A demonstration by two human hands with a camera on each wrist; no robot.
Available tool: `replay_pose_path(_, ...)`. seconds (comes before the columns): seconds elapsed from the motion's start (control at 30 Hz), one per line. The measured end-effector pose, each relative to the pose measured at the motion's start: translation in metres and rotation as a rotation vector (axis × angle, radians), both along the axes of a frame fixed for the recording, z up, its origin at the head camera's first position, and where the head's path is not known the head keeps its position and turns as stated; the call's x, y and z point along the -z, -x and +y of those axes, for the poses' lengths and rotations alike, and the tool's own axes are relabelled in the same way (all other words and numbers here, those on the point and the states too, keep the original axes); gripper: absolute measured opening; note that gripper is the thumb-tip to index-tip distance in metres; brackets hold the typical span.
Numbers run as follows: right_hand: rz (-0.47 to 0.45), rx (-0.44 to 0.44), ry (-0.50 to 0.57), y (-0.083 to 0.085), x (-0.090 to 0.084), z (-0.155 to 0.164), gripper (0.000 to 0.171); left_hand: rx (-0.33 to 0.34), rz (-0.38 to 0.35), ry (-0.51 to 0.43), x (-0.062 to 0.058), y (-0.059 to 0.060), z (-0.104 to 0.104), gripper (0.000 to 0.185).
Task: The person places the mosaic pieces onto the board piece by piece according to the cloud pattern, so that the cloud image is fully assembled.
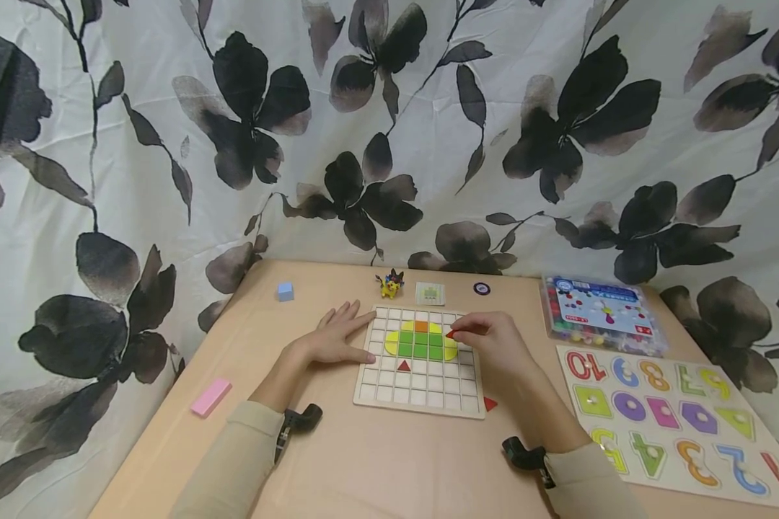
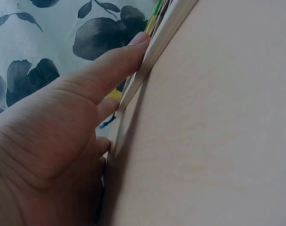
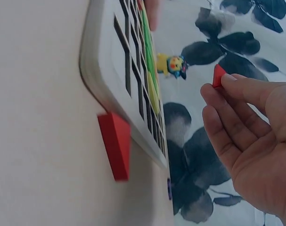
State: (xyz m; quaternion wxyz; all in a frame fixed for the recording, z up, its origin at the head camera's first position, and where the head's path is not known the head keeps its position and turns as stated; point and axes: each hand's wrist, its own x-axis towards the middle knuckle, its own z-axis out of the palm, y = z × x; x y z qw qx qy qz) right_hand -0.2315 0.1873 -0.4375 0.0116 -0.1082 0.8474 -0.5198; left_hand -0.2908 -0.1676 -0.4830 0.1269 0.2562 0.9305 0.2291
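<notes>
From the head view I see only a red sliver of the small red piece (image 1: 450,334) between the fingers of the right hand (image 1: 493,346); its shape and pointing I cannot tell; the right wrist view shows it pinched at the fingertips (image 3: 227,81), held above the grid board (image 1: 419,360) near the green and yellow tiles; the left hand (image 1: 337,337) lies flat on the desk (image 1: 376,461), fingers relaxed, thumb (image 2: 119,61) against the board's left edge; a red triangle (image 1: 490,404) lies beside the board's near right corner, partly tucked under it in the wrist view.

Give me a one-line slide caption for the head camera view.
Left hand steadies the grid board while the right hand pinches a small red piece above its green-and-yellow pattern.
</notes>
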Motion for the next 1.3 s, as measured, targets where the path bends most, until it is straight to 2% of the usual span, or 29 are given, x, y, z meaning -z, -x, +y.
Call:
replay_pose_path(0.17,-0.045,-0.001,0.031,0.002,0.001,-0.01,0.018,-0.001,0.012,-0.013,-0.004,0.002,0.0,0.102)
replay_pose_path(0.5,0.02,-0.069,-0.074,0.0,0.008,-0.03,0.01,0.004,0.01,-0.012,-0.01,0.0,0.001,0.102)
replay_pose_path(0.7,0.059,-0.118,-0.124,-0.002,0.014,-0.039,0.008,-0.002,0.005,-0.007,-0.004,0.001,0.0,0.103)
replay_pose_path(0.87,0.057,-0.15,-0.151,-0.003,0.02,-0.045,0.006,-0.006,0.006,0.001,-0.002,0.0,0.001,0.104)
replay_pose_path(1.3,0.032,-0.241,-0.265,-0.004,0.029,-0.048,0.015,-0.003,0.004,0.004,-0.001,-0.001,0.0,0.104)
